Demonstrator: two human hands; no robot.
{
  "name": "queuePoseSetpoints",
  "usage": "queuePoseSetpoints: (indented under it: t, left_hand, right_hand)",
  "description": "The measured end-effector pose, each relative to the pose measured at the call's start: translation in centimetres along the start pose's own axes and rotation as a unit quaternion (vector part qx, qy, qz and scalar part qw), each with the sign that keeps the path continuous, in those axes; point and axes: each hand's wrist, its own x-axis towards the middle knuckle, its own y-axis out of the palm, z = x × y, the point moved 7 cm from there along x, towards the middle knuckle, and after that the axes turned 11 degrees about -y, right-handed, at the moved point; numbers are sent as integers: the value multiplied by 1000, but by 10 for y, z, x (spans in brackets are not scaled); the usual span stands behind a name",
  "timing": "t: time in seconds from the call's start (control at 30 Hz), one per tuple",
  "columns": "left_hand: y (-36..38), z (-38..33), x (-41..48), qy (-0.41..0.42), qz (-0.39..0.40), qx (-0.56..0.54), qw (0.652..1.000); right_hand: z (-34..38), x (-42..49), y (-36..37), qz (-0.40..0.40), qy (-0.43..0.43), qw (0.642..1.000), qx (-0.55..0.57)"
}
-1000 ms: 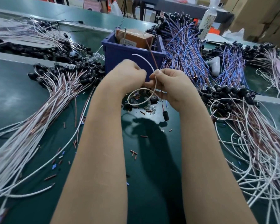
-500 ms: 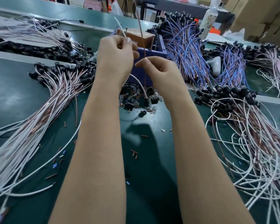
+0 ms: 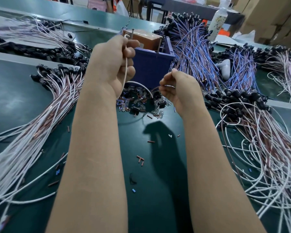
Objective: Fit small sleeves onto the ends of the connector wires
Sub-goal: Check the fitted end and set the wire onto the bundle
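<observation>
Hundreds of wires lie in a left bundle (image 3: 40, 123) and a right bundle (image 3: 267, 148) outside the two grips; which is sleeved I cannot tell, so the share done is unclear. One piece is in work: the left hand (image 3: 114, 64) is fisted round a white wire (image 3: 125, 71) that drops below the grip and loops toward the right hand (image 3: 178, 88), whose curled fingers pinch a thin brown wire (image 3: 155, 89). Any sleeve on either end is hidden. Loose sleeves (image 3: 139, 159) lie on the mat (image 3: 15, 91) well below both grips, not yet fitted.
</observation>
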Motion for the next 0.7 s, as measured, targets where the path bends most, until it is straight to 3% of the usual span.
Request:
queuePoseSetpoints:
  t: [0.17,0.27,0.4,0.7]
  left_hand:
    - [-4,8,4,15,-50,67,996]
    - [-7,9,7,79,-111,192,972]
    - [-3,11,10,121,-128,297,939]
    - [-3,18,13,134,-193,398,887]
  right_hand:
    - [-8,-1,0,26,-2,991,-132]
    - [-4,-2,6,63,-11,984,-168]
    - [0,-3,12,95,-20,976,-197]
    - [5,1,11,51,-93,965,-241]
